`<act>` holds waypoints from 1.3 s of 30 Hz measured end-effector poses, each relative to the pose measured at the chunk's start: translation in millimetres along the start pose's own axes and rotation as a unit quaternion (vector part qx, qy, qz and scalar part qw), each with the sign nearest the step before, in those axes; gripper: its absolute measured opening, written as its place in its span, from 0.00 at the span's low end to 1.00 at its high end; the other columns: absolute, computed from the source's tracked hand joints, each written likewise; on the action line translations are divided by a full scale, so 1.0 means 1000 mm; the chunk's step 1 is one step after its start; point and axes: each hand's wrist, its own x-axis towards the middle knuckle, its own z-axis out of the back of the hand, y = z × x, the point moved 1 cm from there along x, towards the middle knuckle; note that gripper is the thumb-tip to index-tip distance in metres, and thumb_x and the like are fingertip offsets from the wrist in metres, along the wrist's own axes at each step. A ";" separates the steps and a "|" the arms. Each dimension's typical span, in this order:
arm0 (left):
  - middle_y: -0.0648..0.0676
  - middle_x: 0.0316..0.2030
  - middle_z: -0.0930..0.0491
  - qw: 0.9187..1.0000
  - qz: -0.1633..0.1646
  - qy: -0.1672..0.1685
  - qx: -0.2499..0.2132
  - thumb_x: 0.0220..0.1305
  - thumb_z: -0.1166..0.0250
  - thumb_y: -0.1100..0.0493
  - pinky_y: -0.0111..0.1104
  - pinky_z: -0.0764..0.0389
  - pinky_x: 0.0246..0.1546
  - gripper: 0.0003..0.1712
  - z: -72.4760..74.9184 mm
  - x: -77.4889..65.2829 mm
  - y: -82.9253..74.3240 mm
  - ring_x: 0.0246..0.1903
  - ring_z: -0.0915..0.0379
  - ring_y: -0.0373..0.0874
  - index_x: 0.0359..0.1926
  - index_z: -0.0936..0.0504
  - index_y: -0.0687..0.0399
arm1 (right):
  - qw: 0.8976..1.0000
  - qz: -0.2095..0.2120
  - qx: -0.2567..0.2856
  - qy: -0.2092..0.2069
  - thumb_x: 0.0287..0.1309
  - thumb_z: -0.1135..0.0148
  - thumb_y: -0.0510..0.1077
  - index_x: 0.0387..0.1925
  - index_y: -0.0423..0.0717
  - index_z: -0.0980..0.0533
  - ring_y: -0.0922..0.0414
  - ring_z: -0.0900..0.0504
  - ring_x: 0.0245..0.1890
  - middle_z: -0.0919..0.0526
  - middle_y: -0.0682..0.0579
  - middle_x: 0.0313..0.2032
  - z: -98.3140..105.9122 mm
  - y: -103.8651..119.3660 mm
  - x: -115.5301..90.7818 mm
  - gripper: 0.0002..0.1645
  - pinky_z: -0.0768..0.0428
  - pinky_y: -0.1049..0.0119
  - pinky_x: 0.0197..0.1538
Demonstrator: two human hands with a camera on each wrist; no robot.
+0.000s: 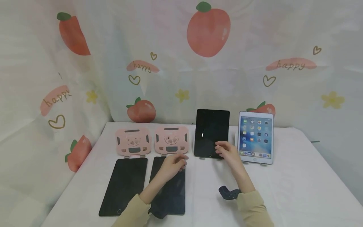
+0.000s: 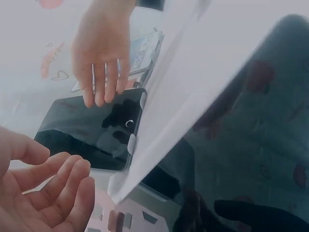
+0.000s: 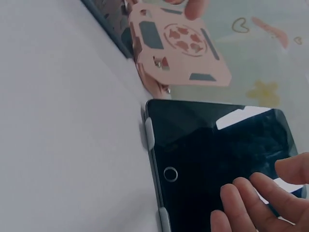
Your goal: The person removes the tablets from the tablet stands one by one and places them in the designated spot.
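My right hand (image 1: 231, 155) is at the lower right of a black tablet (image 1: 210, 129), which leans upright on a stand with small lips under its bottom edge. Its fingers are loosely bent with nothing in them; contact with the screen is hard to tell. Over a second black tablet (image 1: 176, 192), lying flat on the table, hovers my left hand (image 1: 170, 167), fingers relaxed and holding nothing. Behind that hand stands a pink stand (image 1: 162, 134) with cut-outs. Another pink stand (image 1: 142, 134) is to its left, with a flat black tablet (image 1: 124, 186) before it.
A white tablet (image 1: 256, 132) with a lit home screen leans on a stand at the right. The white-covered table (image 1: 300, 183) meets a fruit-patterned cloth (image 1: 170, 85) at the back. Each wrist carries a dark device; the right one (image 1: 228, 193) juts out leftward.
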 end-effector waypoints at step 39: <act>0.61 0.40 0.20 0.996 -0.014 -0.084 -0.026 0.68 0.45 0.62 0.36 0.16 0.37 0.13 0.010 0.081 -0.046 0.36 0.19 0.51 0.49 0.19 0.60 | 0.987 0.073 -0.110 -0.091 0.65 0.47 0.37 0.54 0.39 0.25 0.49 0.22 0.45 0.19 0.38 0.49 0.038 0.008 0.029 0.17 0.28 0.73 0.42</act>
